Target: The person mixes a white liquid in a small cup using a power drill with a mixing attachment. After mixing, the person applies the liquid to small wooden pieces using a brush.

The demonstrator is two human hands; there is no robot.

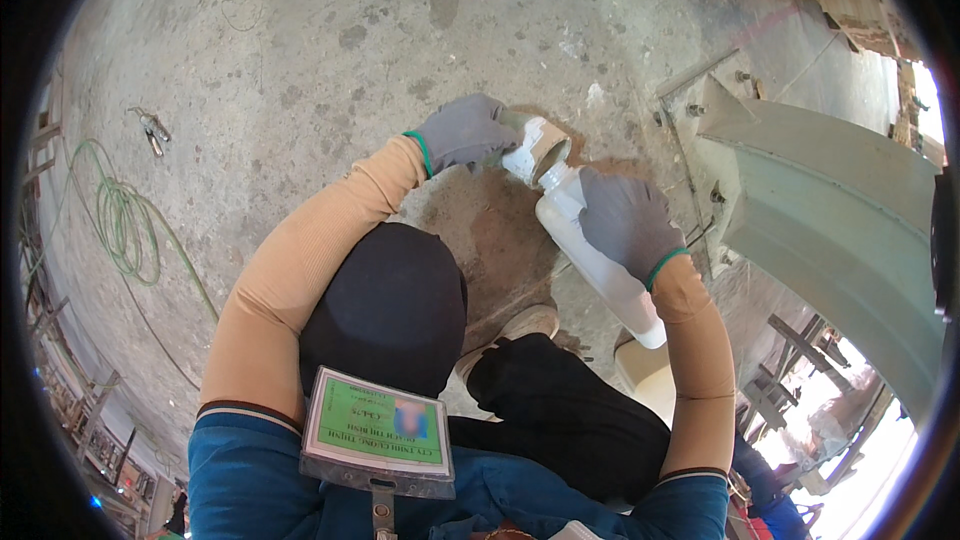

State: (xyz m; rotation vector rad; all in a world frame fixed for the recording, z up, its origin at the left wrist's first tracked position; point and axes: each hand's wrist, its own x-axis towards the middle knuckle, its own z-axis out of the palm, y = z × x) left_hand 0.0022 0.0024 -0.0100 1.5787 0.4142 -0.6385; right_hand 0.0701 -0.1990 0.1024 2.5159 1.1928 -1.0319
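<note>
Both my hands wear grey gloves with green cuffs. My left hand (465, 133) is closed on a small open cup (548, 147), patchy white and tan, tipped so that its mouth faces the bottle. My right hand (625, 222) is wrapped round the upper part of a large white plastic bottle (602, 280). The bottle lies slanted, its uncapped-looking neck against the cup's rim and its base toward my right forearm. Whether any liquid is passing between them cannot be made out.
A green steel beam (830, 180) with a bolted base plate (705, 145) stands close on the right. A cream container (648, 372) is under my right forearm. To the left lie a coiled green hose (128, 230) and a small metal tool (151, 128). A badge (378, 428) hangs before me.
</note>
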